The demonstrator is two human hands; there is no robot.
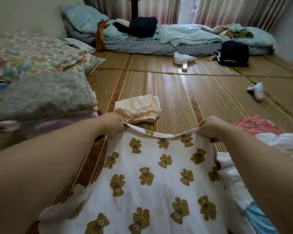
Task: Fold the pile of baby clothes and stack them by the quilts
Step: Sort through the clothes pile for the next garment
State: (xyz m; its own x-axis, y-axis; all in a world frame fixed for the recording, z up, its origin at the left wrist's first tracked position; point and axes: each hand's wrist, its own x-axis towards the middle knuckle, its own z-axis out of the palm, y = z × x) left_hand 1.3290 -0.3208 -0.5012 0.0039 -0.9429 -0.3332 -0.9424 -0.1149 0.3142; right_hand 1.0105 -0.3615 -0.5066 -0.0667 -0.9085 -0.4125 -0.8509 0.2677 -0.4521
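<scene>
In the head view, the left hand (112,124) and the right hand (210,126) each curl their fingers over one end of the far hem of the bear-print garment (159,174), pinching it so that the hem sags slightly between them. The garment spreads from the hands back toward the person, to the right of the quilt stack (46,95) and nearer the camera than it. Whether it lies flat on the woven mat (176,92) or over the person's lap cannot be told. The sagging hem is the first risk: if the two hands do not travel evenly, the fold probably lands skewed and needs redoing. A frill (63,211) at the near corner on the quilt-stack side looks bunched, and could get trapped inside the fold as a lump. The garment's edge farthest from the quilt stack rests against the unfolded pile (276,141), so a pull may drag loose pieces along or catch on them. A folded peach piece (137,109) sits just right of the quilt stack, touching or nearly touching the left hand, and a forward sweep of that hand could knock it open. The mat looks glossy, so a thin folded garment may slide when pushed toward the quilt stack.
</scene>
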